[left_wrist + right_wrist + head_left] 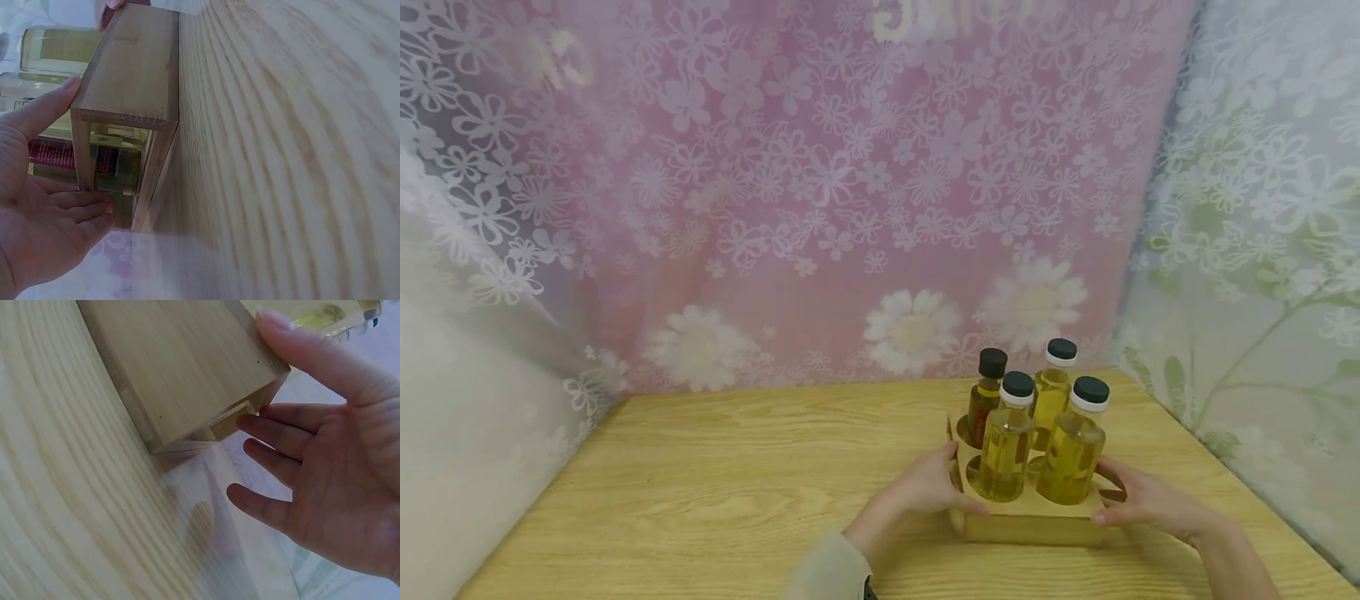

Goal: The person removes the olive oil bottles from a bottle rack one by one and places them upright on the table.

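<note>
A wooden bottle rack stands at the right of the table. Three clear bottles of yellow liquid, with dark caps and white collars, sit in its round holes: one front left, one front right, one behind. A slimmer dark bottle with a black cap fills the back-left hole. My left hand grips the rack's left end, thumb at the top front corner and fingertips at the side opening. Opposite, my right hand holds the right end, thumb on the top edge; its lower fingers extend free.
The wood-grain table reaches left of the rack. A pink floral curtain hangs along the back edge, and pale floral sheets border the sides.
</note>
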The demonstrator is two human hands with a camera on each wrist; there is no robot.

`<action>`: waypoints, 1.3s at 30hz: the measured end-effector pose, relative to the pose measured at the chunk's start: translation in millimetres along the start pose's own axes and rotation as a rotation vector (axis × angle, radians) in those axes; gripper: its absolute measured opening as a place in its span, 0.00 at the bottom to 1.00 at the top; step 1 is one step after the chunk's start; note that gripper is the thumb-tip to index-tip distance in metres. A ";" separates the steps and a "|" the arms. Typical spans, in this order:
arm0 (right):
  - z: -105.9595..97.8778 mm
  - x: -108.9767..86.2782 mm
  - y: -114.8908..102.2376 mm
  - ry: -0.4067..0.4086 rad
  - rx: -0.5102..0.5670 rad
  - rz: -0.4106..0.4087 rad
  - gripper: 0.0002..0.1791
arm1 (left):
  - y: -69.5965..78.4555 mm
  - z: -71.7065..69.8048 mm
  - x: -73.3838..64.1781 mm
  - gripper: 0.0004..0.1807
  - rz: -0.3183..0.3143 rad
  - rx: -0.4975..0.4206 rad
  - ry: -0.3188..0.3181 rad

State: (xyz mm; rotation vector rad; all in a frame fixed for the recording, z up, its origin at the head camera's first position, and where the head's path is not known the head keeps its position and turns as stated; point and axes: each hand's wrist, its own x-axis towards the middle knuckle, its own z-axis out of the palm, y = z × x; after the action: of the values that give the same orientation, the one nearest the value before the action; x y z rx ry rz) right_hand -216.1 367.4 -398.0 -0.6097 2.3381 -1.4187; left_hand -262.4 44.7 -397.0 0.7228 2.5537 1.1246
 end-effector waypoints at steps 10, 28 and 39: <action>15.9 24.5 -11.2 0.008 -0.025 -0.060 0.48 | -14.6 -19.3 -15.2 0.59 -0.016 -0.032 0.003; 53.2 67.1 -23.6 0.015 -0.038 -0.076 0.50 | -50.6 -54.3 -46.9 0.58 0.015 -0.012 0.020; 72.1 88.8 -36.7 0.005 -0.028 -0.080 0.50 | -68.7 -77.0 -60.4 0.57 0.017 -0.050 0.009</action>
State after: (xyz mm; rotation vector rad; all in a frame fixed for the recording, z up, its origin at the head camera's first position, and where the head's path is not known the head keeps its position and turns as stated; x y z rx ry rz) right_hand -249.4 252.0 -403.0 -0.7160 2.3650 -1.4257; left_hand -266.9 -74.8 -394.6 0.7301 2.5214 1.1948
